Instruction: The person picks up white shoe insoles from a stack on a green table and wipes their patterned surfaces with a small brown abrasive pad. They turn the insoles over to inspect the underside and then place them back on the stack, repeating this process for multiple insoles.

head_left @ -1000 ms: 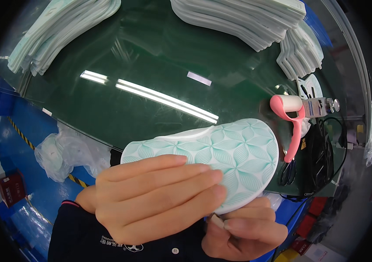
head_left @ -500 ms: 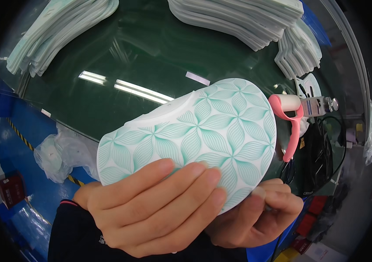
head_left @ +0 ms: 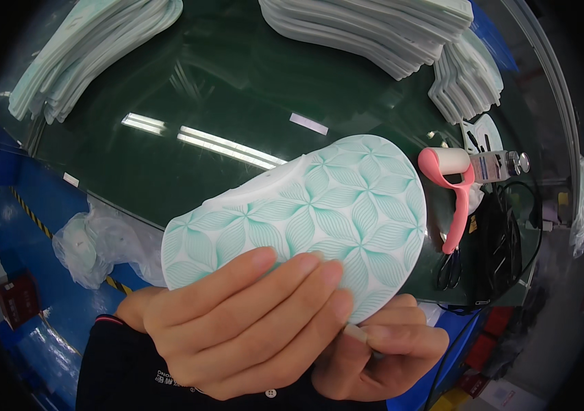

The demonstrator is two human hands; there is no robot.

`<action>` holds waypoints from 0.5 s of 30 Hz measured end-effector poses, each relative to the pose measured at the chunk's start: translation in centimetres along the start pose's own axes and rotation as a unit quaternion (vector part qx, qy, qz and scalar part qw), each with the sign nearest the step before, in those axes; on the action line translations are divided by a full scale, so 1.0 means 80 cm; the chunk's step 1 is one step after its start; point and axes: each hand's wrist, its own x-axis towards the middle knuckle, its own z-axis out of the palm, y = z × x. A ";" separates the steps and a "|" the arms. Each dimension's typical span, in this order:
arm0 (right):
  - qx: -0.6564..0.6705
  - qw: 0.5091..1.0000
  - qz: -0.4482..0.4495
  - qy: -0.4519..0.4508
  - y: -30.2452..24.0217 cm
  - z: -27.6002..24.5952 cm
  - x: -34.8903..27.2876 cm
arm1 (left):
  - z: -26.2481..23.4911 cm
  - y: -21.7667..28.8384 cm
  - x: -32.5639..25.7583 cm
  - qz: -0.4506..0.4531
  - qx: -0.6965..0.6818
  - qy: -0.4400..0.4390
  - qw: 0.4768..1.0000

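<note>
A white plastic panel with a teal leaf pattern, broad and rounded at its right end, is held tilted in front of me. My left hand is closed on its lower edge, four fingers lying across the patterned face and the thumb hidden. At the panel's lower right edge is my right hand, fingers curled and thumb tip against the rim. Whether anything small sits in that pinch is hidden. A plain white raised lip runs along the panel's upper left side.
Stacks of similar panels stand on the dark green table: left, far middle and right. At the right lie a pink-handled lint roller, a clear bottle, scissors and a black bag. Plastic film hangs at left.
My right hand has slid left and down along the panel's rim to its bottom edge. The panel has dipped slightly, and the scissors show more fully.
</note>
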 end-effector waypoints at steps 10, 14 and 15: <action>0.071 0.965 0.065 0.244 0.029 -0.016 0.029 | -0.007 -0.032 -0.006 -0.083 -0.293 -0.044 0.951; 0.270 0.947 0.033 0.172 0.015 -0.013 0.017 | -0.012 -0.035 -0.005 -0.084 -0.368 -0.088 0.922; 0.232 0.962 0.026 0.141 0.012 -0.014 0.016 | -0.014 -0.035 -0.004 -0.080 -0.361 -0.089 0.925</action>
